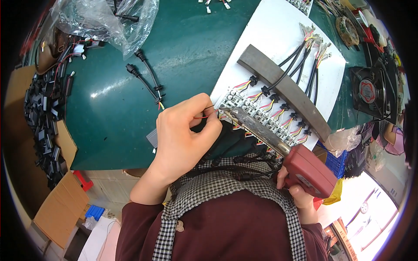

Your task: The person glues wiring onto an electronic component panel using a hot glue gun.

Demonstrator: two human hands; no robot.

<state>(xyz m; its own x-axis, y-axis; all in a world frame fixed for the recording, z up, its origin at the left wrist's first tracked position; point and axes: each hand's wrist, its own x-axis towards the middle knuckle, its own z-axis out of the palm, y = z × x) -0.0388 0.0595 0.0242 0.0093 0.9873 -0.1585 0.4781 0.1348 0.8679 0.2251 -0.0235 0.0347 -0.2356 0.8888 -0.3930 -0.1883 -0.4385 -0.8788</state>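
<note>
My left hand pinches a thin red wire between thumb and fingers, its end held at the near edge of a row of small circuit boards on a white sheet. My right hand grips a red soldering gun by its handle. The gun's dark metal tip reaches left to the wire end at the boards. A grey metal bar lies across black cables with coloured wires, pinning them above the boards.
Two black cables with plugs lie on the green table. A clear plastic bag sits at the back left. Cardboard boxes with several black parts stand at the left. A black fan is at the right.
</note>
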